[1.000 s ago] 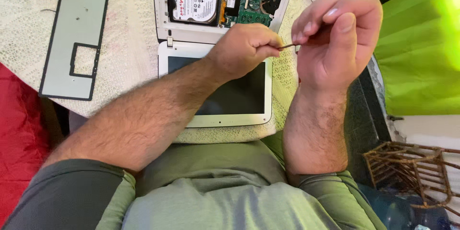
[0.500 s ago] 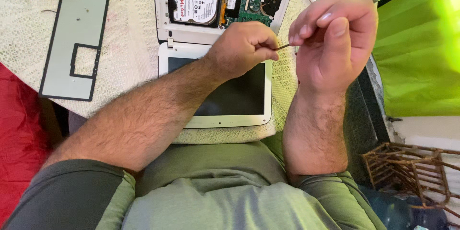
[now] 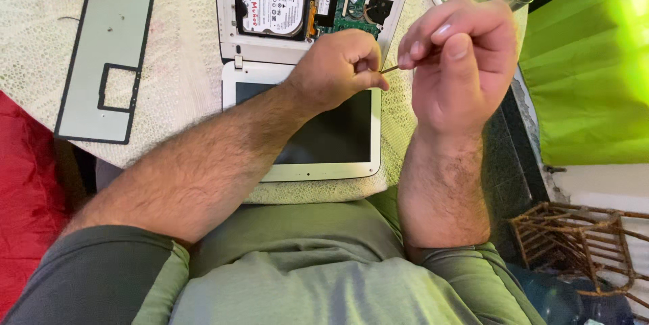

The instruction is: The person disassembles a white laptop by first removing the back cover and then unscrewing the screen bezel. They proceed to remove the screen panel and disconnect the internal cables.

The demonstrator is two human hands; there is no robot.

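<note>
The left hand and the right hand pinch opposite ends of a thin metal pin, raised above the small white laptop, which lies opened with its base cover off. Both sets of fingers are clenched on the pin for fine control. The removed cover panel lies to the far left.

Bright, even daylight; overexposed glare on the green curtain at right; soft shadows under forearms; sharp focus, slight edge distortion.
</note>
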